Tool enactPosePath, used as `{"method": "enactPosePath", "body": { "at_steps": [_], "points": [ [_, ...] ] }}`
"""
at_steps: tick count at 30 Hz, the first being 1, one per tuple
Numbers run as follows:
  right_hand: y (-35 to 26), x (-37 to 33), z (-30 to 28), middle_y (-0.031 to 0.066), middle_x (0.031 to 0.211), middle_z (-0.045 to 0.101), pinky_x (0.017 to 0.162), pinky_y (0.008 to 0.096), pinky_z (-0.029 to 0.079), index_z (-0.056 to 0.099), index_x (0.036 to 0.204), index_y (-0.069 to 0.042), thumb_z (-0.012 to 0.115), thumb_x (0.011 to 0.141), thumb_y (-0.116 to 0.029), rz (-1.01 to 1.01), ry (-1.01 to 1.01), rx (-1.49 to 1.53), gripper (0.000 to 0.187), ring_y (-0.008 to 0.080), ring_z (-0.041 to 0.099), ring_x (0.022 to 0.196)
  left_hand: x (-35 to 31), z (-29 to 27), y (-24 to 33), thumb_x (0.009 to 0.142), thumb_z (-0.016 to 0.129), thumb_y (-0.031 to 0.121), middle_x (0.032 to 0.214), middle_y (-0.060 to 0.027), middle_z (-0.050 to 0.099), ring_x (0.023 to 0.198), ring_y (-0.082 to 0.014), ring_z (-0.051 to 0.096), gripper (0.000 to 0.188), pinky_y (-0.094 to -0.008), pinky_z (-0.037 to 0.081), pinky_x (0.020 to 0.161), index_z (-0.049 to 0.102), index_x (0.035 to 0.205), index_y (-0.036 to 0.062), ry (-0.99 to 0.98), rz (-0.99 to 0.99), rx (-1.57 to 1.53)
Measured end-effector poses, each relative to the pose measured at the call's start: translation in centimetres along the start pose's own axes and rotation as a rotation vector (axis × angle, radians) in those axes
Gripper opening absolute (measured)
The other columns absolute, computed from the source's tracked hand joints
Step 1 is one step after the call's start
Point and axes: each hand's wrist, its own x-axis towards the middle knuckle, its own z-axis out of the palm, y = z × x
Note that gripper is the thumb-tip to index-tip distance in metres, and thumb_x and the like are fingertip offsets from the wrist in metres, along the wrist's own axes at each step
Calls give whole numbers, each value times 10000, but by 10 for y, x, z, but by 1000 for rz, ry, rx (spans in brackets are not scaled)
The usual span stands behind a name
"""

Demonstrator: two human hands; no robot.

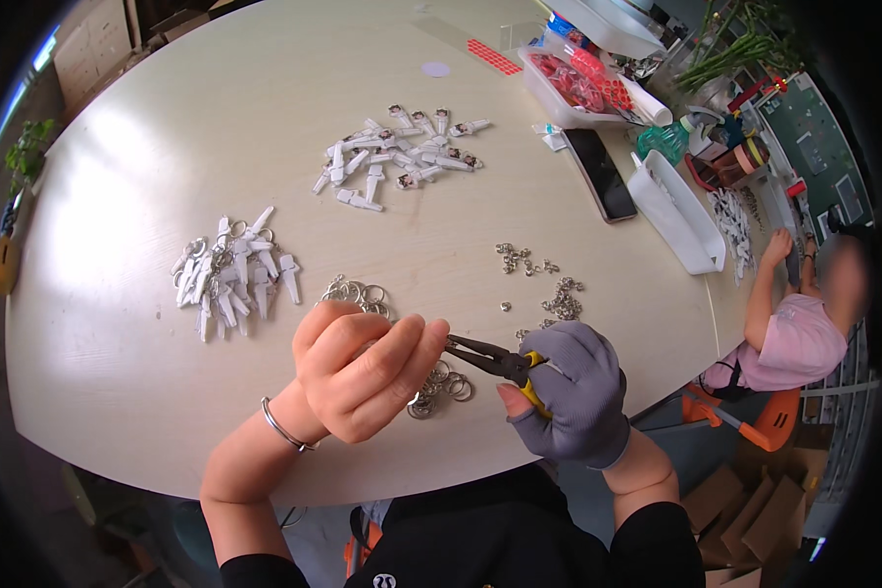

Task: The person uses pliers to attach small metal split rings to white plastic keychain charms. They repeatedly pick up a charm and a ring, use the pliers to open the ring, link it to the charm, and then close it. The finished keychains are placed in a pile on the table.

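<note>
My right hand (580, 397), in a grey fingerless glove, grips pliers (495, 361) with yellow handles and dark jaws. My left hand (367, 367) is bare, with a bracelet at the wrist. Its fingers are pinched together at the tip of the pliers, and what they hold is hidden. Metal split rings (453, 385) lie on the table below the hands, and more rings (367, 294) show just behind my left hand. Small silver metal pieces (563, 299) are scattered beyond the right hand.
On the pale table (147, 392), white plastic pieces with rings (233, 277) are heaped left, and similar white pieces (402, 157) farther back. A phone (601, 174), a white tray (674, 211) and a box of red packets (573, 83) stand right. A person in pink (799, 338) sits beyond.
</note>
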Motion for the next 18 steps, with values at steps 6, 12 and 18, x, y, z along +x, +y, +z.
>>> {"method": "enactPosePath", "body": {
  "at_steps": [6, 12, 18],
  "points": [
    [-5, -3, -1, 91, 832, 562, 618, 358, 437, 563, 697, -46, 743, 740, -175, 18, -3, -79, 226, 268, 551, 730, -2, -1, -4, 485, 631, 138, 838, -28, 640, 661, -151, 517, 424, -267, 362, 538, 735, 881, 29, -11, 14, -7],
    [-3, 2, -7, 87, 817, 559, 601, 355, 436, 560, 688, -47, 752, 722, -168, 41, -64, 56, 230, 263, 547, 710, -5, -3, -8, 529, 616, 158, 881, -30, 641, 681, -164, 527, 425, -290, 373, 566, 727, 921, 36, -34, 23, -56],
    [-3, 1, -10, 90, 809, 555, 603, 363, 445, 565, 691, -42, 753, 714, -163, 19, -71, 49, 225, 268, 549, 699, -2, -7, -5, 649, 745, -33, 918, -9, 626, 746, -166, 564, 352, -299, 400, 569, 696, 985, 59, -97, -12, -111]
  ]
}}
